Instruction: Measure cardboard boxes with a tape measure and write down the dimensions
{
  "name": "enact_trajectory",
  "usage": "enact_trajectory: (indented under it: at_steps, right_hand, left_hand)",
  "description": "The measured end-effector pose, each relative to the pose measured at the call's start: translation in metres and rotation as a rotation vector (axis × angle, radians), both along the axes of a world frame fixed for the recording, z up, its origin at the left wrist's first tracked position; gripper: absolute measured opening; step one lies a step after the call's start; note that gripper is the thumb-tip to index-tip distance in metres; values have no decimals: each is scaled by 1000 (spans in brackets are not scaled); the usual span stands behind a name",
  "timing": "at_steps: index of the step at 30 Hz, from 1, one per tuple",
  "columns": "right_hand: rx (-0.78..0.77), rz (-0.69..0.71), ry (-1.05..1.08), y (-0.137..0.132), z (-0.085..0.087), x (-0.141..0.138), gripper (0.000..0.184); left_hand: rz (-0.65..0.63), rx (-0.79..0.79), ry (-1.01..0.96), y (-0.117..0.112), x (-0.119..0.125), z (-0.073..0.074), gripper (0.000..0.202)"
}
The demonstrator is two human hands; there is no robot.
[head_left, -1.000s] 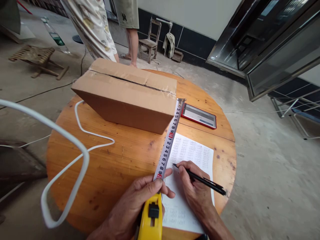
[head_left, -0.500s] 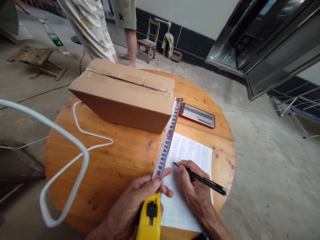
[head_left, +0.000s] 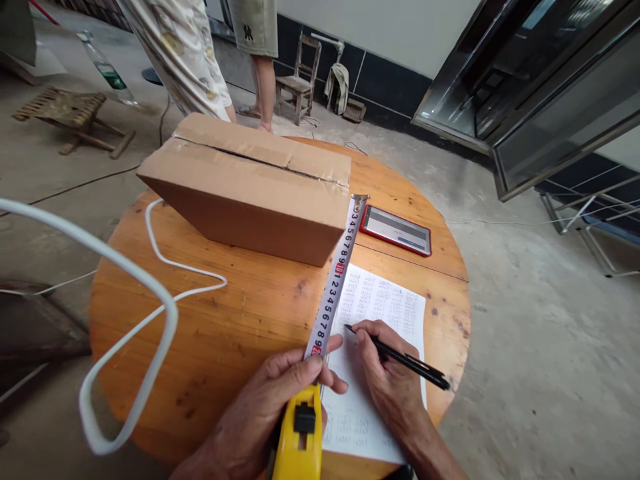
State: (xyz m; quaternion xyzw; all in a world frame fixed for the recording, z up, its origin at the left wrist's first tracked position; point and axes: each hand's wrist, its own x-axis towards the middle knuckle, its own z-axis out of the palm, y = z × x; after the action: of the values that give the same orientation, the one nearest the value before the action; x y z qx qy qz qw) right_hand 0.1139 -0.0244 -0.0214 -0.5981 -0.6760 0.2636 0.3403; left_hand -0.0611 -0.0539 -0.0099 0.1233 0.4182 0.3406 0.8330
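My left hand [head_left: 273, 393] is closed on a yellow tape measure [head_left: 300, 443], thumb pressed on its drawn-out blade. The blade runs away from me, and its metal hook end is beside the right end of a taped cardboard box [head_left: 245, 193]. Between the fingers of my right hand [head_left: 393, 373] is a black pen [head_left: 410, 360], its tip at a sheet of paper [head_left: 385, 300] with handwritten rows. Part of the sheet is hidden under my hands and the tape blade.
A red-cased phone [head_left: 396, 230] lies right of the box on the round wooden table [head_left: 260, 313]. A white cable [head_left: 170, 307] loops at the left. Two people's legs [head_left: 263, 87] show behind the box. A folding stool [head_left: 70, 113] and a small chair [head_left: 299, 80] stand on the floor.
The view has shifted very slightly. Both hands, the tape measure and the pen keep practically the same places, and the box has not moved on the table.
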Motion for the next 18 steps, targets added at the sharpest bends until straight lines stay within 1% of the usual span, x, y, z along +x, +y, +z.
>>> enact_trajectory:
  at_steps: [9, 18]
  right_hand:
    - [-10, -92, 76, -5, -4, 5, 18]
    - [-9, -83, 62, -3, -3, 5, 17]
  left_hand:
    - [5, -9, -22, -1, 1, -1, 27]
    - [-2, -11, -15, -1, 0, 0, 27]
